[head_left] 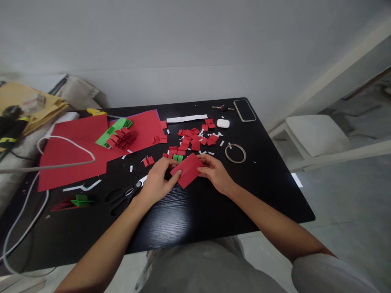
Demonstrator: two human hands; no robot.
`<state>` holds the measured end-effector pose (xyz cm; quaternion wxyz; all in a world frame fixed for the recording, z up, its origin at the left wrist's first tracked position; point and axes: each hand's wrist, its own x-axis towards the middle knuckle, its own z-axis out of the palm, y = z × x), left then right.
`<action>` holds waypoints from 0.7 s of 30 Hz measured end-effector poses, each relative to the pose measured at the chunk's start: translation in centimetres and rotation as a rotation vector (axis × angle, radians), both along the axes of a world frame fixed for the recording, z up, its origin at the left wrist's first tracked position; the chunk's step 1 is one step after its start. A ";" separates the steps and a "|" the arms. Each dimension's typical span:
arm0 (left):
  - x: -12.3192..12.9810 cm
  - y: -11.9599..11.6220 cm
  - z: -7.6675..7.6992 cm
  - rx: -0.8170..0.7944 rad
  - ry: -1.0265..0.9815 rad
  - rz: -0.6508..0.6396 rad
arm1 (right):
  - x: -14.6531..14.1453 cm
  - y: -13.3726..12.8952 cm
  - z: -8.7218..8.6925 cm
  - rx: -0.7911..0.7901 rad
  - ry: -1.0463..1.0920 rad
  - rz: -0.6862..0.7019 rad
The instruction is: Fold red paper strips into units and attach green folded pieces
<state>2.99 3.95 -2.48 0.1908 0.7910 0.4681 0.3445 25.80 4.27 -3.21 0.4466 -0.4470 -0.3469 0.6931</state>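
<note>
A creased red paper piece (188, 173) is held between both hands above the black table. My left hand (159, 179) pinches its left edge, thumb on top. At the other edge my right hand (216, 173) grips it with thumb and fingers. Just beyond the paper lie small folded red paper pieces (195, 143) in a loose pile, with a small green paper piece (177, 157) beside them. Black-handled scissors (122, 198) rest by my left wrist, their blades partly hidden behind my left hand.
Large red sheets (73, 150) cover the left of the black table (244, 195), bearing folded green paper (113, 130). A white cable (27, 228) loops at far left. A phone (244, 110), white case (223, 123), keys (222, 108) and tape ring (235, 153) lie at right.
</note>
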 end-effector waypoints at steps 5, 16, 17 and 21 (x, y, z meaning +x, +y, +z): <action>0.0 0.0 0.1 0.036 0.007 -0.001 | 0.1 0.0 0.0 -0.014 -0.008 0.007; 0.5 -0.3 0.1 -0.253 -0.185 -0.003 | 0.0 -0.2 0.6 0.031 -0.050 0.050; 0.5 -0.3 0.0 -0.279 -0.206 -0.002 | -0.1 -0.3 0.6 0.041 -0.065 0.058; 0.4 -0.4 -0.2 -0.350 -0.294 0.010 | -0.1 -0.3 0.5 0.075 -0.100 0.071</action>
